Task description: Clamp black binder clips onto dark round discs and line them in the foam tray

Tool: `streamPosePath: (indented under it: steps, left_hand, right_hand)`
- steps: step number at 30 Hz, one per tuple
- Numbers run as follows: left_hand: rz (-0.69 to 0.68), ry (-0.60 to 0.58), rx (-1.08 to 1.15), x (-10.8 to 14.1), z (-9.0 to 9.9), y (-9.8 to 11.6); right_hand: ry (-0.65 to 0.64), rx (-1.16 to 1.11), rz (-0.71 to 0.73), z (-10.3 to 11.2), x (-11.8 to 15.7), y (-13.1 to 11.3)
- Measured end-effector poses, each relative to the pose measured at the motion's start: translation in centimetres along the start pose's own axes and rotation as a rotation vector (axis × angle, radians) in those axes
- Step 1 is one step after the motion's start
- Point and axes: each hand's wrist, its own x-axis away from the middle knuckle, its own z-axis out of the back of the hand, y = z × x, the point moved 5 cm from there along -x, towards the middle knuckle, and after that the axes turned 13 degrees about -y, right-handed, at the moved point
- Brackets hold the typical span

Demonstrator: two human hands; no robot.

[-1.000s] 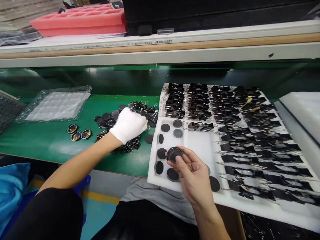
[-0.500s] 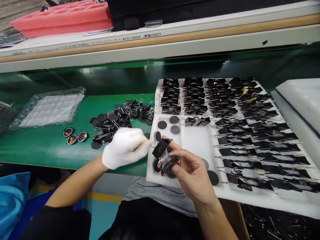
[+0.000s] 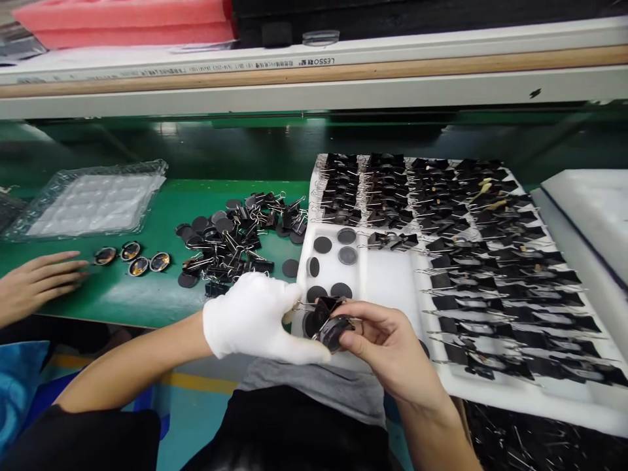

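My right hand (image 3: 380, 337), bare, pinches a round black-rimmed piece (image 3: 334, 332) between thumb and fingers above the white foam tray's front left corner. A black binder clip (image 3: 328, 306) sits at the upper edge of this piece, its wire handle pointing left. My left hand (image 3: 260, 317), in a white glove, is at the clip from the left. Its forefinger meets the wire handle and its thumb reaches along the piece's lower edge. Left of the glove lies a heap of binder clips (image 3: 235, 252) mixed with black discs (image 3: 290, 268).
The white foam tray (image 3: 392, 278) holds rows of clipped pieces (image 3: 500, 281) and loose discs (image 3: 347, 255). A co-worker's hand (image 3: 42, 281) is beside several amber-centred round pieces (image 3: 139, 266). Behind them lies a clear plastic tray (image 3: 93, 199). A shelf edge (image 3: 314, 91) crosses the back.
My left hand has gone from a closed pinch to thumb and forefinger apart at the clip and piece. A co-worker's hand and another amber-centred piece have appeared at left. The view has shifted slightly.
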Motion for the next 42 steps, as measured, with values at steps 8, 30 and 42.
streamPosePath:
  steps: [8,30,42]
  left_hand:
    - [0.033,-0.012,0.175,0.3,0.3,-0.6]
    - [0.141,-0.339,0.493,0.1,-1.1,-0.3]
    - [0.603,0.043,-0.441,-7.5,5.2,-8.5]
  right_hand:
    - [0.242,-0.029,0.111,1.7,0.5,-0.6]
    - [0.337,0.129,0.131,2.7,0.4,0.3]
    - [0.367,-0.324,0.12,3.0,-0.1,1.0]
